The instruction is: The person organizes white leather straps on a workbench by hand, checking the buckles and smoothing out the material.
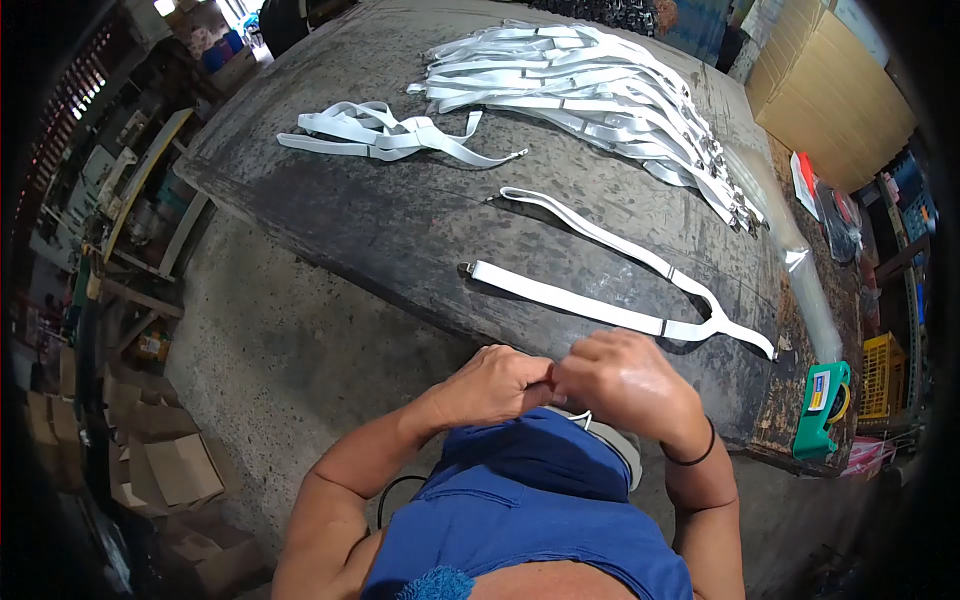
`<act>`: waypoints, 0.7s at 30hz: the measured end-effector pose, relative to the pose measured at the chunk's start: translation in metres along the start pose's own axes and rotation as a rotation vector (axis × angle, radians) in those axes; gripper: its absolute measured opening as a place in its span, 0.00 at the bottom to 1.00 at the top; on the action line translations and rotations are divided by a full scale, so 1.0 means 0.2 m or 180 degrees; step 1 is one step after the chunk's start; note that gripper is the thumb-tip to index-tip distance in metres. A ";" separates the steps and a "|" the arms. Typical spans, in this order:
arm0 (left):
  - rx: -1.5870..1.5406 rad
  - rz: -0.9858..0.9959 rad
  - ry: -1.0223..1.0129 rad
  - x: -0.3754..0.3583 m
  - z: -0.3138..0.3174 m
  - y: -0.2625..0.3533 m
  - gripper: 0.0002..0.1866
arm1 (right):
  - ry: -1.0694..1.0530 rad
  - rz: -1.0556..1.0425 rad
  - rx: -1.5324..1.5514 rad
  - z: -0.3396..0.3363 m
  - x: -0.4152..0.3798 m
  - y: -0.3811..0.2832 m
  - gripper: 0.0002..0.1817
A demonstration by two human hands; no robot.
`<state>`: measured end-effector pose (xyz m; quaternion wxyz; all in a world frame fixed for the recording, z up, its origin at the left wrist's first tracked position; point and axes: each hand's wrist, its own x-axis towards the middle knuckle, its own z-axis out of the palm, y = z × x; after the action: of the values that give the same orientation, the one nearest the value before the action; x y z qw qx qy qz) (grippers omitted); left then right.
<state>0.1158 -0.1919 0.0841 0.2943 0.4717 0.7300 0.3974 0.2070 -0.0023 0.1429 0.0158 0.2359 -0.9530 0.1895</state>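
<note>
My left hand (pixel 492 384) and my right hand (pixel 628 384) meet in front of my body, close to the table's near edge. Both are closed, with fingertips pressed together; whatever may be between them is hidden. Just beyond lies a Y-shaped pair of white suspenders (pixel 570 298), spread flat with metal clips at its ends. Farther left is a small bunch of white suspenders (pixel 385 135), loosely folded. A large heap of white suspenders (pixel 560 85) covers the far part of the table, its clips gathered at the right.
The dark, worn table (pixel 400 230) fills the middle. On its right side are a green tape dispenser (pixel 817 412), a long clear plastic sleeve (pixel 800 270) and a cardboard sheet (pixel 830 95). Cardboard boxes (pixel 175 470) stand on the floor at left; a yellow crate (pixel 880 375) is at right.
</note>
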 end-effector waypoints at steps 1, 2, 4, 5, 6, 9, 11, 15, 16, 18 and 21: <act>-0.0009 0.0005 -0.0013 0.00 0.01 -0.01 0.09 | 0.0257 0.0164 0.0209 -0.02 -0.02 0.03 0.05; -0.0277 -0.0059 0.0196 0.01 0.02 -0.04 0.08 | 0.0515 0.0339 0.0423 -0.04 -0.04 0.07 0.05; -0.1062 -0.0480 0.0518 0.01 0.01 -0.04 0.07 | 0.1433 0.0618 0.0138 -0.01 -0.10 0.22 0.07; -0.1243 -0.0539 0.0629 0.02 0.02 -0.09 0.09 | 0.2023 0.0844 0.0255 0.03 -0.12 0.30 0.02; -0.1467 -0.0510 0.0716 0.03 0.02 -0.14 0.09 | 0.2091 0.1361 0.0835 0.02 -0.15 0.33 0.04; -0.1737 -0.0490 0.0781 0.05 0.02 -0.19 0.10 | 0.2035 0.1956 0.1472 0.10 -0.17 0.37 0.10; -0.1623 -0.0620 0.0789 0.06 0.03 -0.18 0.10 | 0.1964 0.1744 0.1421 0.15 -0.16 0.37 0.13; -0.1585 -0.0575 0.0719 0.07 0.05 -0.17 0.10 | 0.2046 0.0937 0.1477 0.16 0.03 0.23 0.08; -0.1421 -0.0607 0.0683 0.07 0.05 -0.16 0.10 | 0.1831 0.0898 0.1551 0.17 0.03 0.22 0.07; -0.1262 -0.0644 0.0651 0.06 0.06 -0.16 0.10 | 0.1483 0.0913 0.1441 0.17 0.02 0.21 0.06; -0.1172 -0.0702 0.0618 0.05 0.07 -0.16 0.10 | 0.1172 0.0850 0.1225 0.20 0.01 0.19 0.07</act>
<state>0.1081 -0.1865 0.0483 0.3454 0.2871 0.7172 0.5328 0.1901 0.0130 0.0934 0.1183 0.0689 -0.9033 0.4067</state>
